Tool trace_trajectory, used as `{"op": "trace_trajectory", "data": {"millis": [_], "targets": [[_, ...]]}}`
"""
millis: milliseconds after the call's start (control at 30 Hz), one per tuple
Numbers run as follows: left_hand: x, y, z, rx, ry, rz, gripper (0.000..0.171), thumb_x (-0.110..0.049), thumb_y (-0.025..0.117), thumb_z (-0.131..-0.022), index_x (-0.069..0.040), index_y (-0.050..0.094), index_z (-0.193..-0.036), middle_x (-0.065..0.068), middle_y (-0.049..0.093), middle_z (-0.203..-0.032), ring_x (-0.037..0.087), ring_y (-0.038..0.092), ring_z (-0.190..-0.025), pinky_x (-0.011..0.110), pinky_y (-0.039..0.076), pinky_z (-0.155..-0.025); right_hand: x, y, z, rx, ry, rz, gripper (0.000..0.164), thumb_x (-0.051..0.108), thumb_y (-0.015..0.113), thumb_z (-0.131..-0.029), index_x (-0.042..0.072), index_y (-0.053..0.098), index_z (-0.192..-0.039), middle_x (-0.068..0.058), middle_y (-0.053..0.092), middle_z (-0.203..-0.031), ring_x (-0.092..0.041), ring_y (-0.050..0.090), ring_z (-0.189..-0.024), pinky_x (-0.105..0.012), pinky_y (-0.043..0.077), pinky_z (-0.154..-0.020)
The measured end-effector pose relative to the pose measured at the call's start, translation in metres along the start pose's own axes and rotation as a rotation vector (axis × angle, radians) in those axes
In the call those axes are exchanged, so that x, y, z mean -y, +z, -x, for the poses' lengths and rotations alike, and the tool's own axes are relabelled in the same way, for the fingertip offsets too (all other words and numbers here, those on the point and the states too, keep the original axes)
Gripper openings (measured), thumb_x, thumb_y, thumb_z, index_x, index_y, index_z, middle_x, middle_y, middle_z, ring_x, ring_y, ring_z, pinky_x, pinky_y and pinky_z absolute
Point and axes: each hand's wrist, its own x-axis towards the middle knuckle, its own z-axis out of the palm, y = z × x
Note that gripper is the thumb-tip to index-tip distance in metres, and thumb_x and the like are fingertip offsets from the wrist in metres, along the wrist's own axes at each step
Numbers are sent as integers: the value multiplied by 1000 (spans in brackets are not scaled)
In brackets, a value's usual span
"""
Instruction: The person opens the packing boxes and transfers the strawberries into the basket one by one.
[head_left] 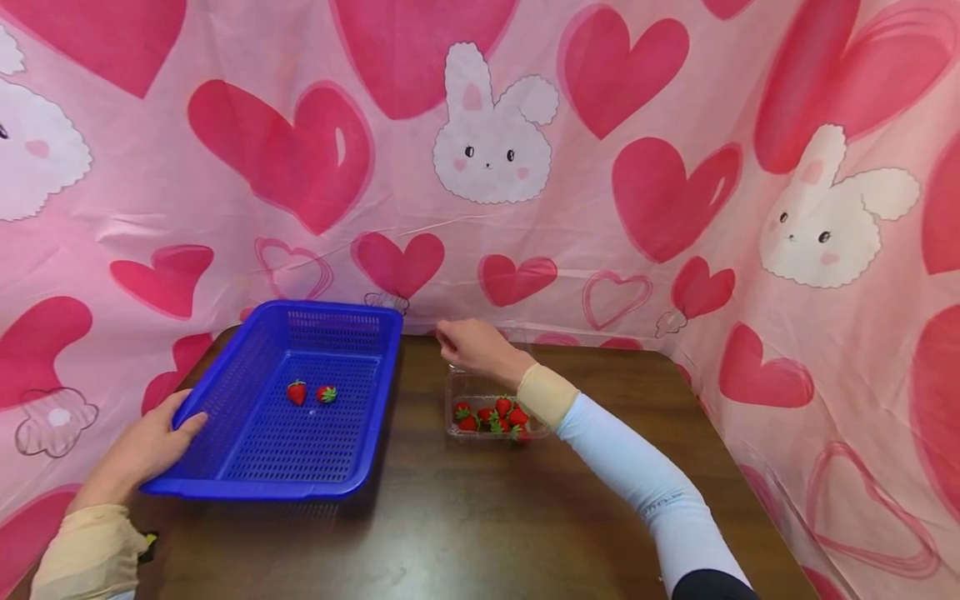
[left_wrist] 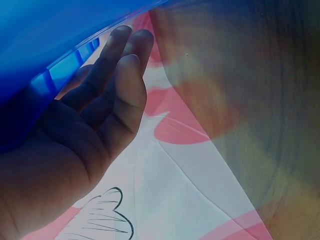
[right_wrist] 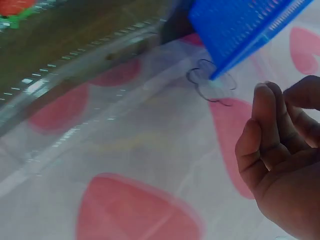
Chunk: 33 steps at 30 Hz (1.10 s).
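A blue plastic basket (head_left: 371, 433) with slotted walls is at the left, and two strawberries (head_left: 297, 392) lie on its floor. My left hand (head_left: 153, 442) grips its left rim, thumb over the edge; the left wrist view shows the fingers (left_wrist: 131, 75) beneath the rim. My right hand (head_left: 480, 348) is raised over the back of a clear plastic box (head_left: 459, 379). Its fingers are bent, and no object shows between them in the right wrist view; the thumb's grip is hidden. Several strawberries (head_left: 498, 417) with green leaves sit in the box, partly covered by the right wrist.
A brown wooden table (head_left: 450, 533) carries the basket and the box. Behind and beside it hangs a pink cloth (head_left: 405, 192) printed with hearts and rabbits. A small dark and yellow item (head_left: 148, 546) shows by the left wrist.
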Motion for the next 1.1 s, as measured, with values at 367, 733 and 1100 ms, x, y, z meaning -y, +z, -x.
{"op": "trace_trajectory", "data": {"millis": [367, 733, 1100], "targets": [[1, 0, -3, -5, 9, 20, 70, -34, 43, -103, 15, 18, -146, 48, 39, -127, 62, 48, -104, 73, 41, -85, -20, 22, 39, 161, 154, -84, 5, 18, 61, -92, 13, 61, -92, 3, 60, -72, -11, 50, -62, -25, 49, -58], [2, 3, -2, -3, -2, 31, 70, -35, 42, -103, 15, 18, -146, 48, 38, -128, 62, 47, -105, 72, 41, -86, -18, 47, 57, 434, 219, -88, 40, 33, 64, -93, 15, 61, -129, -2, 71, -110, -18, 66, -88, -39, 57, -82], [0, 3, -1, -10, 4, 20, 69, -33, 43, -103, 15, 18, -145, 49, 38, -127, 63, 47, -104, 73, 41, -85, -4, 70, 55, 453, 226, -49, 17, 29, 63, -92, 18, 65, -106, 5, 55, -72, -12, 50, -68, -28, 43, -58]]}}
